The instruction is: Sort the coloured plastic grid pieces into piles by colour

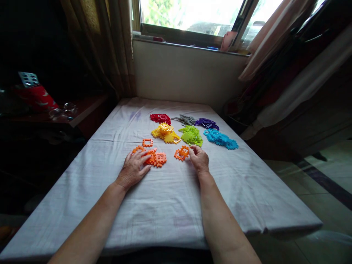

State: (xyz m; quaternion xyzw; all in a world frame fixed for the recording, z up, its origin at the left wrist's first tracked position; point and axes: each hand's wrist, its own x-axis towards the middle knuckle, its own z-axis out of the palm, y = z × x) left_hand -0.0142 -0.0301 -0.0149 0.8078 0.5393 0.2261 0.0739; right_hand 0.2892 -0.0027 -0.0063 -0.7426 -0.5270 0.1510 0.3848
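My left hand (134,169) lies with fingers spread over a pile of orange interlocking plastic pieces (160,158), covering part of it. An orange square frame (147,143) rests just behind that pile. To the right, my right hand (199,158) pinches the edge of an orange window-like piece (184,151), which is tilted over another orange piece (179,156). Behind the hands are heaps of yellow pieces (165,134) and lime green pieces (191,135).
Farther back on the cloth-covered table (170,220) are red (160,118), grey (186,120) and purple pieces (206,123). Blue pieces (221,139) lie at the right. A wall and window stand beyond; glasses (63,111) rest on a side surface at left.
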